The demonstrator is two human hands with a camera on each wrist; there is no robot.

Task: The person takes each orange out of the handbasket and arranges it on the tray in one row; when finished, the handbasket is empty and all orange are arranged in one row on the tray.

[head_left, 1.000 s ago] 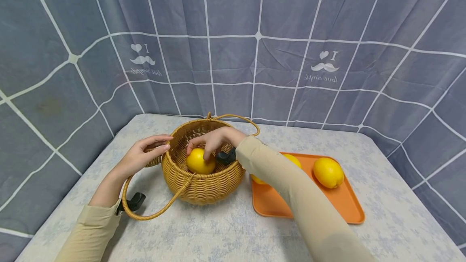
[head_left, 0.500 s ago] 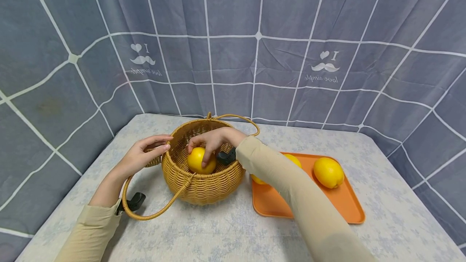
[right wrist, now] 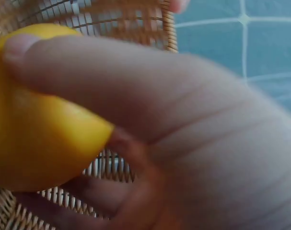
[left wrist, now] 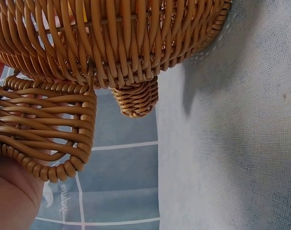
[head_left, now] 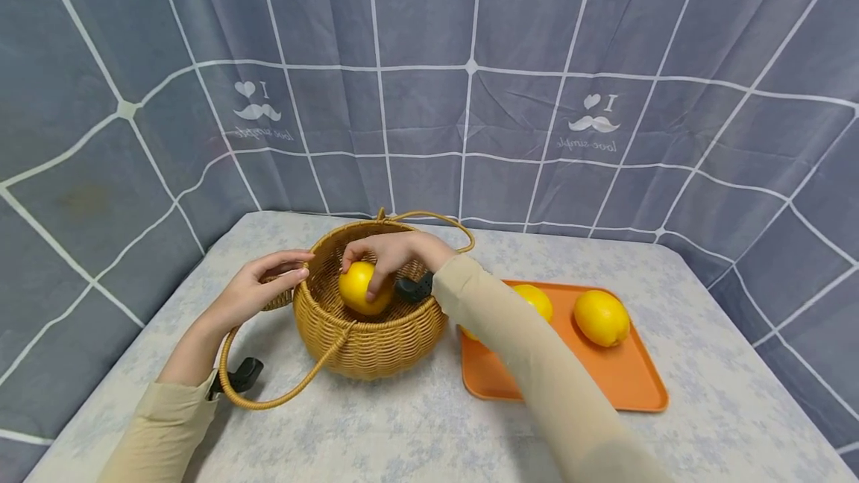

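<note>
- A grey-blue curtain (head_left: 429,80) with a white grid hung behind and to both sides of the table (head_left: 416,431), which wore a pale flowered cloth
- The orange tray (head_left: 624,386) lay on the table just right of the basket, flat, with its left end partly hidden by the right sleeve (head_left: 537,371)
- The wicker basket (head_left: 365,341) stood upright left of the table's middle; one handle lay folded down in front on the cloth, the other drooped behind the far rim
- The left hand (head_left: 258,289) rested against the basket's left rim, fingers fairly straight and together over a woven flap at the rim; the left wrist view showed that flap (left wrist: 44,129) lying against the palm
- The right hand (head_left: 396,256) reached down into the basket, fingers and thumb curled round a lemon; the right wrist view showed the thumb (right wrist: 111,81) lying across the fruit
- That lemon (head_left: 359,289) sat inside the basket, near its left-middle, below the rim line; whether it touched the bottom could not be told
- A second lemon (head_left: 601,317) lay on the tray's far right part, clear of the sleeve
- A third lemon (head_left: 535,300) lay on the tray's far left part, half covered by the sleeve
- A black strap piece (head_left: 236,377) showed at the left wrist, another at the right wrist (head_left: 414,288)
</note>
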